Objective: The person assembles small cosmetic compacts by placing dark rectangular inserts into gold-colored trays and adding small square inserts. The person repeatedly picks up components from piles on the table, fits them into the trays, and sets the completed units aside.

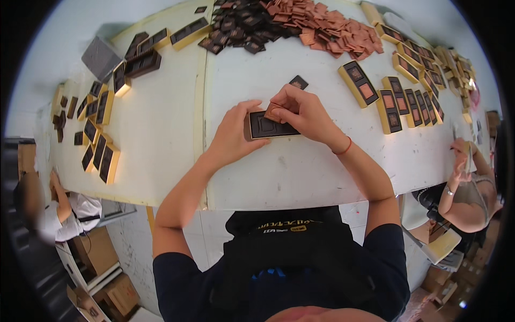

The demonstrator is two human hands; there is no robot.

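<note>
A slim box (260, 129) with a black tray inside and a pale gold outer edge lies on the white table in front of me. My left hand (232, 131) grips its left end, fingers along the far side and thumb along the near side. Over the tray, my right hand (307, 114) pinches a reddish-brown square piece (272, 112), tilted above the recess. That hand hides the box's right part. Just beyond it lies a loose black square piece (299, 82).
Heaps of black squares (241, 27) and reddish-brown squares (332, 29) cover the table's far side. Gold-edged boxes with filled trays (389, 111) stand at right; more boxes (102, 107) stand at left. A person (466, 188) works at right, another (67, 209) at left.
</note>
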